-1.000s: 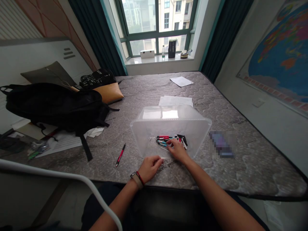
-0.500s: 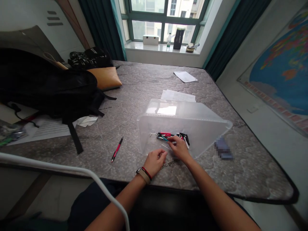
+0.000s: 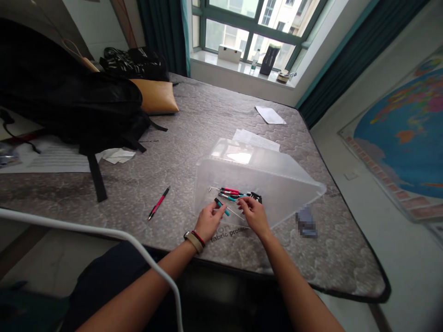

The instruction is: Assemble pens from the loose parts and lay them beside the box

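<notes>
My left hand (image 3: pixel 208 222) is closed on a short teal pen barrel (image 3: pixel 226 212) with a black end, held at the near side of a clear plastic bin (image 3: pixel 277 190) lying on its side. My right hand (image 3: pixel 254 213) reaches into the bin's opening with fingers pinched together; what is between them, if anything, is too small to make out. Between the hands lies a thin white rod (image 3: pixel 235 212) like a pen refill. Just beyond, red pens (image 3: pixel 230 190), a teal pen (image 3: pixel 226 197) and black pen parts (image 3: pixel 256 197) lie in the bin, partly behind my right fingers.
A red and black pen (image 3: pixel 159 203) lies on the grey mattress (image 3: pixel 187 138) left of the bin. Further left are a black backpack (image 3: pixel 69 92) and papers (image 3: pixel 58 159). A blurred dark object (image 3: pixel 306 222) sits right of the bin. A white tube (image 3: pixel 86 224) crosses the lower left.
The teal piece that was at my right fingers is now in my left hand. My left hand has moved forward and left. The camera view has tilted and turned.
</notes>
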A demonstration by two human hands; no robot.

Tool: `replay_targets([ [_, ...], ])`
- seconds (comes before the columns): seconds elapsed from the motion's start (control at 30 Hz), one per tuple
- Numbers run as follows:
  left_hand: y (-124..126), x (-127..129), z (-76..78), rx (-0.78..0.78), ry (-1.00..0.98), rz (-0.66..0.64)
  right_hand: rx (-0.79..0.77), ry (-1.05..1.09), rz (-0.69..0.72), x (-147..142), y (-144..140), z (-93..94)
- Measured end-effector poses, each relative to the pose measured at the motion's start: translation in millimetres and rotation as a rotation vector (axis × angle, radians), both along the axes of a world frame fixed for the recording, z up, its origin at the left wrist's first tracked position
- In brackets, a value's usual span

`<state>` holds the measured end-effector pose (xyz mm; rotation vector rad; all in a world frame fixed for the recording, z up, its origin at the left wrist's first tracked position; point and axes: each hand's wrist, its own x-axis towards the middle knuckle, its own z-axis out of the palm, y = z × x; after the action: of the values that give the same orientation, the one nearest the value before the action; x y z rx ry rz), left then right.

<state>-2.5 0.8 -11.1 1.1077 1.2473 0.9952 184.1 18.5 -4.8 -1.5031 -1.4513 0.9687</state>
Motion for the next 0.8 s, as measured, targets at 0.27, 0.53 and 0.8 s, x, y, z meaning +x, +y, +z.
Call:
replay_targets([
  [0.27, -5.2, 4.8, -0.8, -0.096, -0.090, -0.086, 0.130, -0.491, -0.108, 18.3, 11.3, -22.5],
  [0.53, -4.9, 6.4, -12.6, 0.013, -0.072, -0.048, 0.171, -0.588, -0.040, 16.8, 9.8, -22.5],
  [0.8, -11.6, 8.6, -12.0, 0.136, 0.023, -0.104, 0.210, -0.606, 0.002, 11.4, 8.5, -23.9],
])
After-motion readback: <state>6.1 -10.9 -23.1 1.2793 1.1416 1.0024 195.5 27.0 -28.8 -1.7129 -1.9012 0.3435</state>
